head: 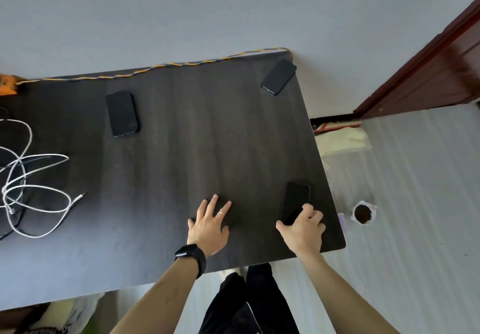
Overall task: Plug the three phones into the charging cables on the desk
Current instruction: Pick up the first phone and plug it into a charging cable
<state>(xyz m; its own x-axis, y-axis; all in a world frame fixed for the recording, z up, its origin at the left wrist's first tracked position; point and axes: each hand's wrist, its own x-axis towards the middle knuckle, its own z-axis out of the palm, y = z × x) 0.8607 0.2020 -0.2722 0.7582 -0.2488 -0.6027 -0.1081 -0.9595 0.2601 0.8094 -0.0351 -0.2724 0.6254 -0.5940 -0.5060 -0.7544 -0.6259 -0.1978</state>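
Right hand (302,225) grips 1 phone (296,199); left hand (209,225) spread on desk (168,151).

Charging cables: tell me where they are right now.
In the head view, the white charging cables lie tangled at the desk's left edge, left of the nearest phone and far from both hands.

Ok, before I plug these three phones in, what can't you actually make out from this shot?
All in the head view:
- Near phone: its lower end is covered by the right hand, so its port is hidden.
- White cables: the tangle runs off the left edge; only one plug tip shows, too small to tell its type.
- Left phone and far-corner phone: ports too small to see.
- Orange object: cropped and blurred.
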